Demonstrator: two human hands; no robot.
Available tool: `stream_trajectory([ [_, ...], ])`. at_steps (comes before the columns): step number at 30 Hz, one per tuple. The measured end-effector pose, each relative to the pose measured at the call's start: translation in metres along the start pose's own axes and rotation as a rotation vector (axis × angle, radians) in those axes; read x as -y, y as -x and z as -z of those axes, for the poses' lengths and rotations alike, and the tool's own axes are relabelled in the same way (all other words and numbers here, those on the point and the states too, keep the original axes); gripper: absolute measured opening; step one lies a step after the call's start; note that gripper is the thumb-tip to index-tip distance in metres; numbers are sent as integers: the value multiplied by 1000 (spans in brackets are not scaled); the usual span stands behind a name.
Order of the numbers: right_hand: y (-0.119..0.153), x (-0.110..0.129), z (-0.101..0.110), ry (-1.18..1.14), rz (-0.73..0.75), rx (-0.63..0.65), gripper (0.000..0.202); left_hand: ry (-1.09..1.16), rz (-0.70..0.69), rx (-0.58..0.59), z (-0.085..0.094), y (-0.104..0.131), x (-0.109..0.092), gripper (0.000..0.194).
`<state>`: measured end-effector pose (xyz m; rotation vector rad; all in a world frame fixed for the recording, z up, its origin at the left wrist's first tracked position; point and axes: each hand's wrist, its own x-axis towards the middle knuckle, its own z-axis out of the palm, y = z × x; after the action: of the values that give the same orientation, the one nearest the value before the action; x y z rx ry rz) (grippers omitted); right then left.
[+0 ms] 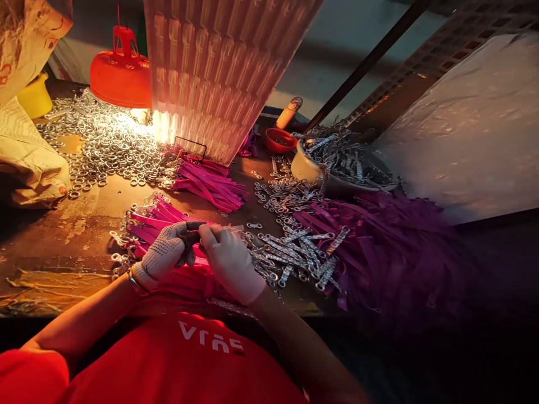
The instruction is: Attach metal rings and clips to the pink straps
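left hand [166,252]: gloved, fingers curled around a small dark tool over the pink straps [147,221]
right hand [229,255]: gloved, closed, pinching at the tool tip; held piece hidden
done: pink strap bundle [210,182] behind, apparently fitted
left: judged plenty, with metal clips [295,247], ring pile [105,140], purple straps [379,241] loose on bench [84,224]

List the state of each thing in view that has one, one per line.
left hand: gloved, gripping a dark tool
right hand: gloved, fingers meeting the tool
dark tool: held between both hands
lamp: lit
bowl: heaped with metal clasps
pink straps: bundled, lying flat
metal rings: spread loose
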<state>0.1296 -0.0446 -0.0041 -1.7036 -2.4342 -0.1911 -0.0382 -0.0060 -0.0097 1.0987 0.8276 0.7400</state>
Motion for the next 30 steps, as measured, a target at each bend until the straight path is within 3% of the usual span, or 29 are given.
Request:
stream_trajectory([
  [6,3,-5,3,-95,-66,-71,30,-107,-95,20,-7,2,-4,43],
  [12,8,-13,9,-546,-139,-83,25,-298,-248,-50,-10,0,-6,31],
  [17,10,-20,10,-875,-168,8,26,-305,-129,125,-5,-8,-11,17],
  [20,10,-25,10,-814,-139,40,29,-286,2,191,-5,-10,-13,16],
  [26,11,-39,3,-382,53,5,31,-140,211,194,-14,-19,-10,15],
  [28,12,-43,-4,-403,-38,-67,32,-100,233,245,-15,-37,-13,12],
  [30,13,-49,-13,-479,-214,-152,36,-233,190,303,-16,-67,-16,8],
])
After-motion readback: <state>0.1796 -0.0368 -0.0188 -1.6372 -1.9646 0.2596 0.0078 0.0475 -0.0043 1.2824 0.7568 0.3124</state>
